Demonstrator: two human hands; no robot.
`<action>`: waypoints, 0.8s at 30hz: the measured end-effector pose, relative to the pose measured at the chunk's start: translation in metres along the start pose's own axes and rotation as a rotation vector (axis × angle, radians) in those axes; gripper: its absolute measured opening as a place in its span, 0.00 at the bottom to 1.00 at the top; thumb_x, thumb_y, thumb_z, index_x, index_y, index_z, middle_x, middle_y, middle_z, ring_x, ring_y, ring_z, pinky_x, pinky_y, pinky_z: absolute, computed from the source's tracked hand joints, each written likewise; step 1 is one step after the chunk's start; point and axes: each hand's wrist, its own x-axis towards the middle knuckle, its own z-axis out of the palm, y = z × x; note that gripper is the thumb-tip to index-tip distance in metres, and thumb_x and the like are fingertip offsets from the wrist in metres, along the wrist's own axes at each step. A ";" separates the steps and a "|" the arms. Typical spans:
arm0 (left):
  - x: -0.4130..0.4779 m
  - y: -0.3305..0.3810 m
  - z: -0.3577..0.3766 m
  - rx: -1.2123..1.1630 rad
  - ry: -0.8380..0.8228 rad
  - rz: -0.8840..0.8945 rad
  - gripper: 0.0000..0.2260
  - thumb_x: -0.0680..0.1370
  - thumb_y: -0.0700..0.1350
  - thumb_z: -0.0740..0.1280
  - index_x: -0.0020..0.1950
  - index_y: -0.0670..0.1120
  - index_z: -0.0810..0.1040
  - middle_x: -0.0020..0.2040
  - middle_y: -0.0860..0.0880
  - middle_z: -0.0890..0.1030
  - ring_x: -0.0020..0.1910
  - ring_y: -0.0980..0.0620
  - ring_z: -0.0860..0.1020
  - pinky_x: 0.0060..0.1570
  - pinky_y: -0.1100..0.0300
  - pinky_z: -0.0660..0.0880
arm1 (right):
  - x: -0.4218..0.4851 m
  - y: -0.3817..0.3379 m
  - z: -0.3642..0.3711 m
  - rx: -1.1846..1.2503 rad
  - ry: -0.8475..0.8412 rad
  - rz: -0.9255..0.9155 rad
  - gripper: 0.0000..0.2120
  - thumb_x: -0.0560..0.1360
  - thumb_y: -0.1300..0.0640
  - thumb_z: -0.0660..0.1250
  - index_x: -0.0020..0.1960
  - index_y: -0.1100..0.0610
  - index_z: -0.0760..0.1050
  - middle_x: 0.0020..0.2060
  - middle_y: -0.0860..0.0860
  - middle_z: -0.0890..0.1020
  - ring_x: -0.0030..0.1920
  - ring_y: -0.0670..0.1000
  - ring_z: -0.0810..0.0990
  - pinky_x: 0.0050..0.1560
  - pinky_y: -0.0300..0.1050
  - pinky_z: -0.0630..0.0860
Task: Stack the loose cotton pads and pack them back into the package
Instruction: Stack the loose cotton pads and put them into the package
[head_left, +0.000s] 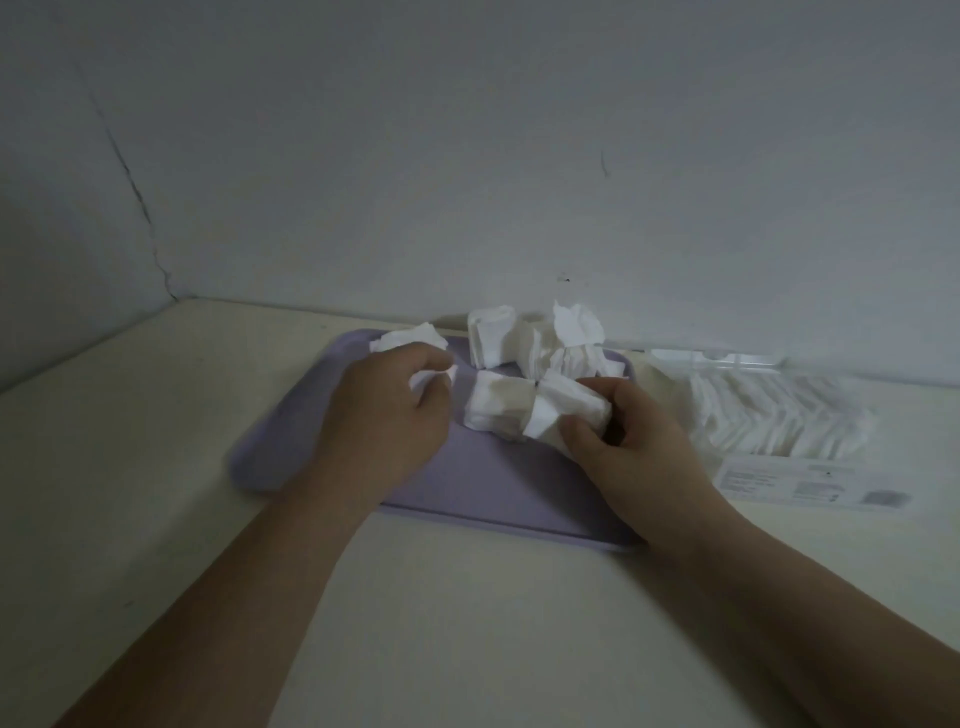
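Two bare forearms reach forward over a cream tabletop (467, 623). The left hand (389, 410) lies over the left part of a lavender tray (493, 483), its fingers curled in and pinching a crumpled white cotton pad (434, 378) near the thumb. The right hand (639, 441) is over the tray's right part, thumb and fingers bent round a small clump of pads (569, 410), which it grips from the right. Touching that clump on its left, a short stack of pads (493, 410) rests on the tray between the two hands.

Farther back on the tray are more loose cotton pads (491, 340), some standing in uneven bunches, one bunch at the tray's far left corner.

To the right of the tray, on the table, lies the clear plastic package (779, 415), with rows of white pads showing inside it. A white label (810, 486) on its near edge carries small print and grey blocks, too blurred to read.

Behind stands a pale wall (467, 156) with a thin crack (140, 208) at the left.
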 end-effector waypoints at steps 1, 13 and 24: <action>-0.001 0.005 -0.001 -0.189 -0.029 -0.051 0.11 0.78 0.37 0.69 0.51 0.53 0.85 0.47 0.52 0.87 0.44 0.51 0.83 0.47 0.61 0.76 | 0.000 0.000 0.000 0.009 0.005 0.001 0.13 0.78 0.53 0.70 0.61 0.46 0.77 0.47 0.42 0.84 0.46 0.40 0.81 0.47 0.36 0.74; -0.022 0.025 0.012 -0.752 -0.356 -0.197 0.19 0.73 0.34 0.77 0.60 0.51 0.82 0.52 0.48 0.88 0.53 0.48 0.86 0.57 0.54 0.82 | 0.002 0.009 0.002 0.527 -0.114 0.077 0.20 0.72 0.62 0.78 0.62 0.55 0.78 0.49 0.54 0.89 0.53 0.56 0.88 0.63 0.61 0.80; -0.026 0.025 0.015 -0.650 -0.273 -0.168 0.18 0.70 0.37 0.80 0.56 0.53 0.84 0.45 0.48 0.87 0.42 0.54 0.83 0.47 0.64 0.80 | 0.001 0.011 0.000 0.605 -0.272 0.047 0.14 0.79 0.66 0.69 0.64 0.62 0.80 0.56 0.61 0.86 0.61 0.62 0.84 0.69 0.64 0.75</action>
